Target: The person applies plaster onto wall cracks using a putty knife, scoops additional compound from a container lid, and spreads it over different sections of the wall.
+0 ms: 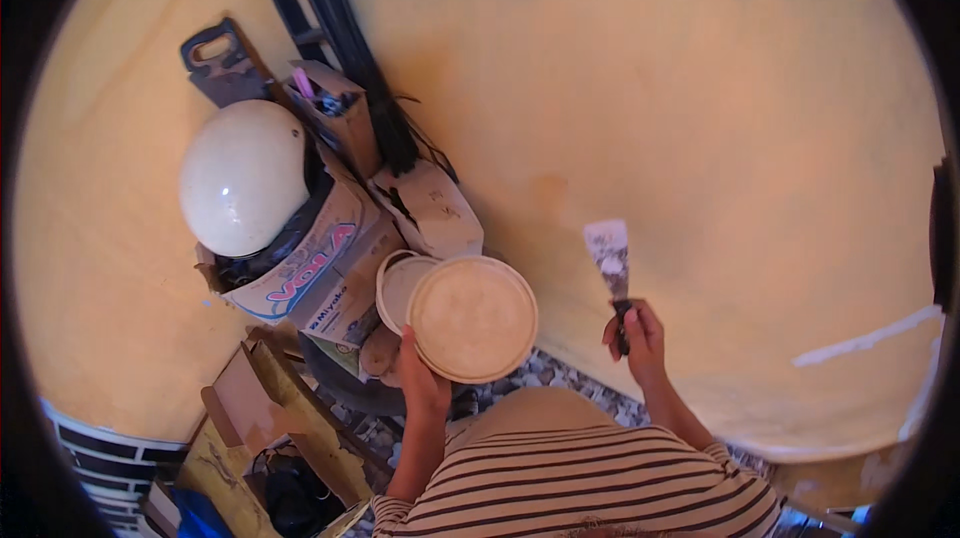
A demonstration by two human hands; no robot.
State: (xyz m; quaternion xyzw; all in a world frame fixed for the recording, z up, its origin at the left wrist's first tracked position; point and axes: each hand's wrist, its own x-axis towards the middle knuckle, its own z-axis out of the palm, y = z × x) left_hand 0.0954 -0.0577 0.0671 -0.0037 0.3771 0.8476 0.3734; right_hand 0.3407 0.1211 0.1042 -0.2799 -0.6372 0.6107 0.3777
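My right hand (642, 338) is closed round the dark handle of a putty knife (608, 248), its wide blade pointing up and smeared with white. My left hand (423, 378) grips the lower left edge of a round cream plastic lid (474, 320). Whether a tub is under that lid, I cannot tell. Partly hidden behind it is a whitish round container (398, 283) with a raised rim. The putty knife is apart from both the lid and the wall.
A yellow-orange wall (720, 138) fills the far side, with a white smeared strip (865, 338) at right. At left, a cardboard box (320, 258) carries a white helmet (243, 178); a handsaw (225, 63) leans behind. An open wooden box (225, 458) stands lower left, near patterned floor.
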